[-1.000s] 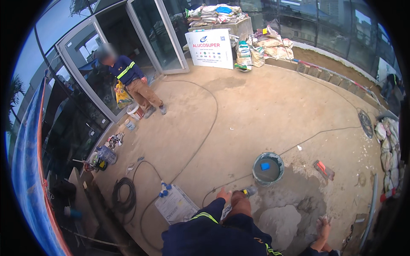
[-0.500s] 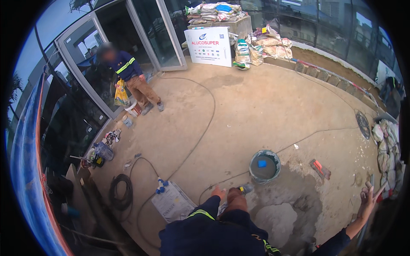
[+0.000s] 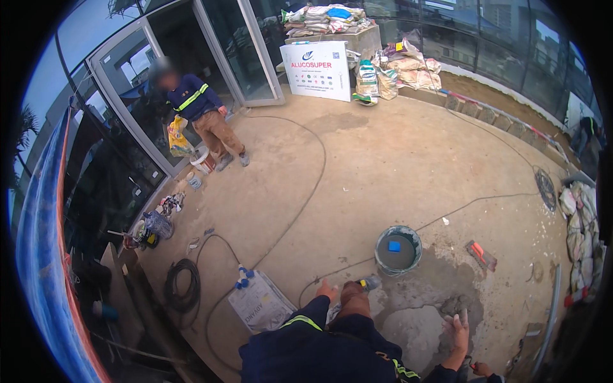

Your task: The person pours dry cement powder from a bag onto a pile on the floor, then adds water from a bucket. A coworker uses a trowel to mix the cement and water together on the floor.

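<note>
Down at frame bottom, right hand (image 3: pixel 458 327) sits open over wet grey mortar patch (image 3: pixel 426 319) on concrete floor (image 3: pixel 383 166), fingers spread and pointing away from the wearer, palm toward the ground; can't tell if the tips touch the mortar. Left hand (image 3: pixel 327 290) is near the bent knee, fingers loosely extended and apart, gripping nothing visible; whether it rests on the floor can't be told. Just beyond left fingertips, to their right, a small bottle-like object (image 3: pixel 369 281) lies on the floor, too small to ID. Further beyond that, between both hands' fingertips and well ahead, stands a round grey bucket (image 3: pixel 398 249) w/ grey mix and a blue piece inside. Right of the bucket, ahead of the right fingers, lies an orange-handled trowel (image 3: pixel 481 255). Left of the left fingers: a flattened printed bag (image 3: pixel 260 304) w/ blue caps at its top edge, then a black coiled hose (image 3: pixel 181 285) further left. A thin cable (image 3: pixel 300 191) runs from near the left fingers away across the floor toward glass doors (image 3: pixel 242 57). Far beyond, a second person (image 3: pixel 203 121) in dark top w/ hi-vis stripes stands by the doors holding a yellow bag (image 3: pixel 178 135). Stacked sacks (image 3: pixel 402 67) and a white signboard (image 3: pixel 317 70) at the far side; more sacks (image 3: pixel 581 236) pile at the far right.
</note>
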Demonstrator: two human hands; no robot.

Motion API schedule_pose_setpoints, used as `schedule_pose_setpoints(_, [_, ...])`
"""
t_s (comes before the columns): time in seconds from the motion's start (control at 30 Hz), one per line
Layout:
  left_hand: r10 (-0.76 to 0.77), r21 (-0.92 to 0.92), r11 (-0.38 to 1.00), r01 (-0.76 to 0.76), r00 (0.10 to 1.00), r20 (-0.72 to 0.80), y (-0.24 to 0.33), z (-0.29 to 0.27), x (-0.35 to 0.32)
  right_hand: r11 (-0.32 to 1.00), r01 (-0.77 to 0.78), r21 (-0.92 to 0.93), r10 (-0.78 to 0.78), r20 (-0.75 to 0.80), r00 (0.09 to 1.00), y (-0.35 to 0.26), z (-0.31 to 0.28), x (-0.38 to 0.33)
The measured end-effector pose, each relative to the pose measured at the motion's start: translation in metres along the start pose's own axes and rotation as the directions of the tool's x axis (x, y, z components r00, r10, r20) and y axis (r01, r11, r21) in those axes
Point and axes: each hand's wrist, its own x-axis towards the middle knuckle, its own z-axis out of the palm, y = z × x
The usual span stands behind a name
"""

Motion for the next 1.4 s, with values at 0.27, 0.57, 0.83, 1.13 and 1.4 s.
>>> schedule_pose_setpoints(0.27, [0.025,0.01,1.0,-0.025,1.0,-0.01,0.004,0.001,0.002,0.989,-0.112,0.099,0.12,-0.073,0.99,0.055,-0.017,-0.003])
schedule_pose_setpoints(0.57, [0.048,-0.012,0.999,-0.048,0.999,-0.007,0.008,0.001,-0.001,0.996,-0.073,0.046,0.076,-0.059,0.995,0.042,-0.008,0.006])
schedule_pose_setpoints(0.83, [0.039,0.003,0.999,-0.039,0.999,-0.011,0.004,-0.002,-0.001,0.989,-0.129,0.068,0.131,-0.036,0.991,0.044,0.012,0.004])
schedule_pose_setpoints(1.13, [0.029,0.004,1.0,-0.029,0.999,-0.018,0.012,0.005,0.004,0.991,-0.066,0.117,0.076,-0.084,0.994,0.033,0.011,-0.004])
schedule_pose_setpoints(1.4, [0.03,0.002,1.0,-0.03,0.999,0.013,0.013,0.01,-0.002,0.966,0.258,0.011,-0.246,-0.264,0.932,-0.091,-0.004,-0.019])
